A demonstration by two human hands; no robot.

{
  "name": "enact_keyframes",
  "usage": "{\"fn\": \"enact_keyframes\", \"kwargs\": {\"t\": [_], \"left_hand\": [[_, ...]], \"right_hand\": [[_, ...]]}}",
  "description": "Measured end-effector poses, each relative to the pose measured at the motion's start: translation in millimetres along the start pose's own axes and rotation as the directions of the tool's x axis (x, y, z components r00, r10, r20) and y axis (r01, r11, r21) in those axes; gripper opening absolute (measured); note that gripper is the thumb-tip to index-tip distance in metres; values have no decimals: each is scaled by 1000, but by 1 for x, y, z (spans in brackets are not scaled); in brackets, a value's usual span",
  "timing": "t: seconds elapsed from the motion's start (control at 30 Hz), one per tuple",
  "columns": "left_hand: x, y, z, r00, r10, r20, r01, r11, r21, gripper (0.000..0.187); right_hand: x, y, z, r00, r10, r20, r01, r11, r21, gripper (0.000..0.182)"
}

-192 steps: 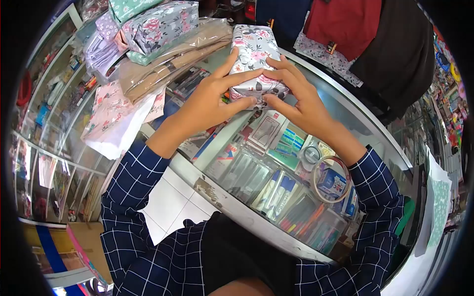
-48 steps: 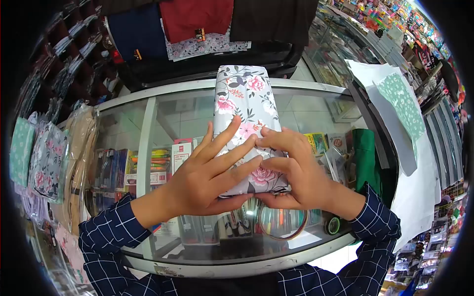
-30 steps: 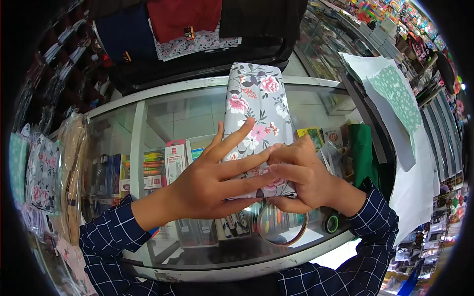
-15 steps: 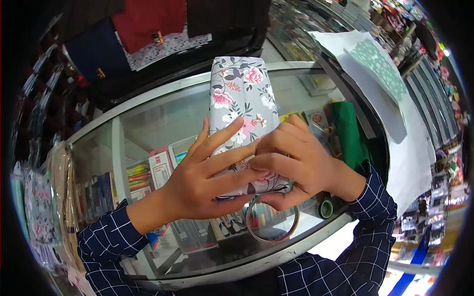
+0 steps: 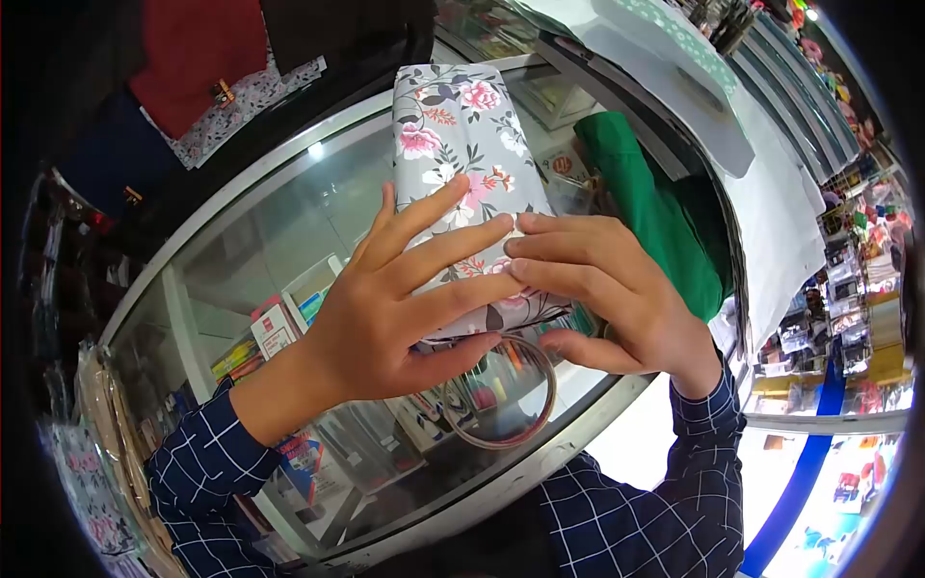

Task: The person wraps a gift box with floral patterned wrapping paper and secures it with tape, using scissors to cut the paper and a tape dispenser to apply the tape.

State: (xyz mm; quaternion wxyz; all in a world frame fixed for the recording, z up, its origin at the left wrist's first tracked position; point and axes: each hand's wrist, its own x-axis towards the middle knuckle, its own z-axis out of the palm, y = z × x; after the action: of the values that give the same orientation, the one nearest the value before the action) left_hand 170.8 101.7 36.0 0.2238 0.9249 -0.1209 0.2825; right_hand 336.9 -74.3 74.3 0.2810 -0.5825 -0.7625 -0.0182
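A box-shaped parcel (image 5: 453, 144) in grey floral paper lies on the glass counter (image 5: 289, 222). My left hand (image 5: 385, 299) rests across its near part, fingers spread over the paper and thumb along the near lower edge. On the parcel's right side lies my right hand (image 5: 617, 289), its fingertips on the paper near my left fingers and its thumb apart below. Just in front of the parcel's near end is a roll of clear tape (image 5: 515, 424), flat on the glass.
Green cloth (image 5: 646, 212) lies on the counter at the right, beside white paper sheets (image 5: 771, 202). Under the glass are boxed stationery items (image 5: 275, 328). Folded dark and red fabrics (image 5: 202, 58) lie at the upper left. Packaged goods (image 5: 92, 462) stand at the left edge.
The view has shifted and tilted. My right hand's fingers have gone from a curled pinch at the near end to straighter, lying on the parcel's right side. My left hand keeps its spread pose.
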Motion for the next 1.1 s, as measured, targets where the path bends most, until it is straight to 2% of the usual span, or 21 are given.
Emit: {"fn": "enact_keyframes", "kwargs": {"t": [0.1,0.23,0.37,0.43,0.47,0.57,0.6,0.7,0.73,0.93,1.03,1.1], "left_hand": [[7,1,7,1000,20,2,-20,999,-28,43],[16,3,12,999,38,7,-38,999,-27,43],[16,-1,12,997,70,22,-70,997,-14,48],[16,4,4,995,56,80,-54,998,-31,55],[17,1,3,993,55,107,-50,998,-44,58],[19,4,11,990,-96,-98,69,966,-248,70],[19,3,10,992,-93,-84,73,973,-218,75],[19,23,-2,1000,-22,-12,21,998,-61,73],[17,24,-6,1000,-14,22,15,999,-30,72],[12,21,-2,1000,0,-1,0,998,63,70],[13,18,-5,999,19,31,-21,996,81,67],[14,19,-12,999,29,44,-28,999,-16,65]], "right_hand": [[-13,1,-2,996,69,-58,-71,997,-37,38],[-21,3,-3,978,178,-105,-174,983,52,40],[-24,8,-1,977,198,-76,-183,969,164,44],[-27,1,-5,977,199,-76,-181,962,203,46],[-26,2,-5,980,192,-59,-180,969,167,50],[-26,4,-3,979,194,-58,-181,966,183,52],[-28,6,-1,982,179,-57,-167,970,174,57],[-26,-10,-7,987,142,-80,-131,983,132,62],[-21,-13,-7,988,154,-28,-151,984,95,64],[-16,-16,0,991,134,1,-134,991,7,63],[-17,-12,1,994,112,6,-112,993,-27,66],[-18,-13,0,994,107,7,-107,993,-41,66]]}}
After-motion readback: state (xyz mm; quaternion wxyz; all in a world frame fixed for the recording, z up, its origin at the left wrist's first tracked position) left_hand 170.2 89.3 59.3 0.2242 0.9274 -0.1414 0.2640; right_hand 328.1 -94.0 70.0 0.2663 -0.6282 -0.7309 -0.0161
